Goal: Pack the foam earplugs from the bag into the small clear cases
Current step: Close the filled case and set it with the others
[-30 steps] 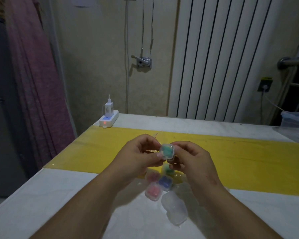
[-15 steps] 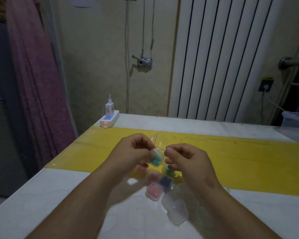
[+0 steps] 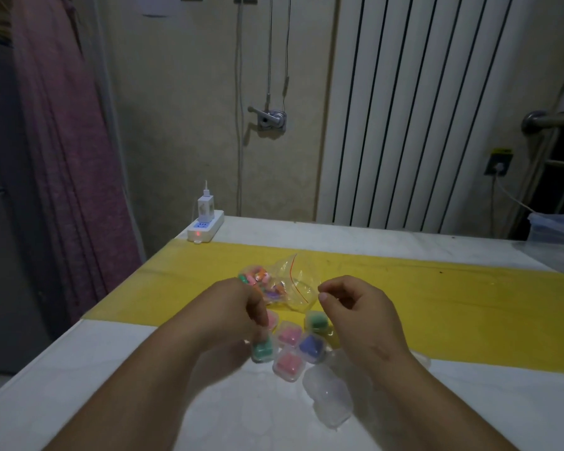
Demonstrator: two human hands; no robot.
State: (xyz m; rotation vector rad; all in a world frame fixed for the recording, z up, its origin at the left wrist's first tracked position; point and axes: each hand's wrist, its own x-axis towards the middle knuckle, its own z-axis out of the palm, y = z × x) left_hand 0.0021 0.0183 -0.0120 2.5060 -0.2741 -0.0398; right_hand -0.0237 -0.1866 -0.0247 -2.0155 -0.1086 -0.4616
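Note:
A clear zip bag [image 3: 287, 284] of mixed-colour foam earplugs lies on the yellow strip. In front of it sits a cluster of small clear cases holding earplugs: pink [image 3: 289, 333], blue [image 3: 310, 346], pink [image 3: 288, 364], green [image 3: 317, 322]. My left hand [image 3: 238, 315] reaches down and pinches a green-filled case [image 3: 263, 350] at the table, left of the cluster. My right hand [image 3: 358, 315] hovers above the cluster's right side, fingers loosely curled, holding nothing. Empty clear cases [image 3: 328, 395] lie nearer me.
The white table [image 3: 79, 379] has a yellow strip [image 3: 469, 304] across it. A white power strip with a charger [image 3: 205, 224] sits at the back left corner. A clear plastic box [image 3: 557, 229] stands at the far right. A radiator lines the wall behind.
Both hands held the green-filled case up a second ago. My left hand has carried it down to the table beside the other cases, and my right hand has let go.

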